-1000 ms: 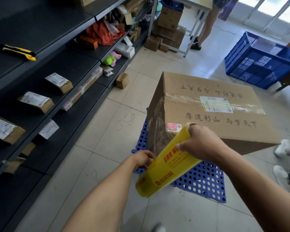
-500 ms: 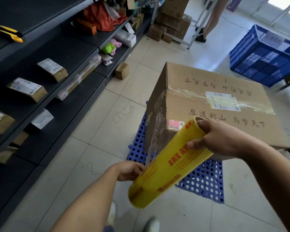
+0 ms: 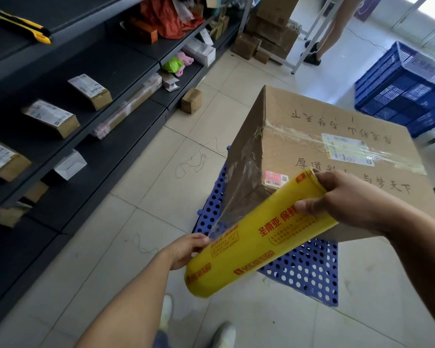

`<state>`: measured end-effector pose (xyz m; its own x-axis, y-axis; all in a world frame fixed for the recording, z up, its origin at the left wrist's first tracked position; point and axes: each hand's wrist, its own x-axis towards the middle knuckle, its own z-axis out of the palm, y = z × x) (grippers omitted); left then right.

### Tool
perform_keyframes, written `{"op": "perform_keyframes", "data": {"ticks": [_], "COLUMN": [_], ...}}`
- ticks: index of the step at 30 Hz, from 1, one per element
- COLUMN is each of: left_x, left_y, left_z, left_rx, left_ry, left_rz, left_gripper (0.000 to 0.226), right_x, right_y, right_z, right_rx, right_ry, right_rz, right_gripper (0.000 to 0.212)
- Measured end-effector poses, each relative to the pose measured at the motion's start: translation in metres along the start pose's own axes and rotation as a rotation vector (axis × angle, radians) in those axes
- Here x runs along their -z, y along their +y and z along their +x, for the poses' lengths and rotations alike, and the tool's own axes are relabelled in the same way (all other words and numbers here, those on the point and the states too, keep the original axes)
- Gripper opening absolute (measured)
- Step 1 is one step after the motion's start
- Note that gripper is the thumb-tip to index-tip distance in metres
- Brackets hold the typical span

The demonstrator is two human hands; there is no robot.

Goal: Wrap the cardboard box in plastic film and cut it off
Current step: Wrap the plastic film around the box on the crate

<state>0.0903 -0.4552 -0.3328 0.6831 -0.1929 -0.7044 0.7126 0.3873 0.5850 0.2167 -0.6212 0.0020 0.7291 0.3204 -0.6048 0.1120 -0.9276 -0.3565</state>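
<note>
Utility knife (image 3: 23, 26): yellow and black, on the top shelf at far left, well apart from both hands; likely the tool for the cut.
Shelving (image 3: 111, 61): dark, along the left, holding small labelled parcels (image 3: 50, 118).
Left hand (image 3: 186, 249): fingers curled under the lower end of the roll, steadying it.
Roll of plastic film (image 3: 259, 234): yellow, stiff tube, slanted between both hands; best held at its two ends.
Plastic film (image 3: 244, 182): clear, thin, clingy, probably easy to tear; stretched from roll to box side.
Cardboard box (image 3: 312, 136): large, rigid, taped, on a blue perforated pallet (image 3: 309, 270).
Right hand (image 3: 349, 199): closed around the roll's upper end.
Blue crates (image 3: 407, 84): far right; bystander's legs beyond; could crowd circling the box.
</note>
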Motion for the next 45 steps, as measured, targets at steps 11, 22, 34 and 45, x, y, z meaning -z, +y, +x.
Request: {"op": "perform_keyframes", "data": {"ticks": [11, 22, 34, 45], "left_x": [0.011, 0.024, 0.038, 0.027], "left_y": [-0.018, -0.025, -0.028, -0.019], "left_z": [-0.003, -0.016, -0.015, -0.023], "left_rx": [0.102, 0.234, 0.224, 0.146], "left_ry": [-0.174, -0.204, -0.045, 0.106], "left_rz": [-0.119, -0.225, -0.173, -0.222], "left_gripper": [0.017, 0.048, 0.013, 0.03], "right_x": [0.001, 0.005, 0.004, 0.001], "right_y": [0.0, 0.003, -0.002, -0.002], "right_z": [0.001, 0.006, 0.004, 0.004], "right_rx": [-0.024, -0.033, -0.083, -0.153], "right_ry": [0.035, 0.056, 0.061, 0.091], "right_rz": [0.1, 0.234, 0.264, 0.188], "right_gripper": [0.009, 0.02, 0.042, 0.022]}}
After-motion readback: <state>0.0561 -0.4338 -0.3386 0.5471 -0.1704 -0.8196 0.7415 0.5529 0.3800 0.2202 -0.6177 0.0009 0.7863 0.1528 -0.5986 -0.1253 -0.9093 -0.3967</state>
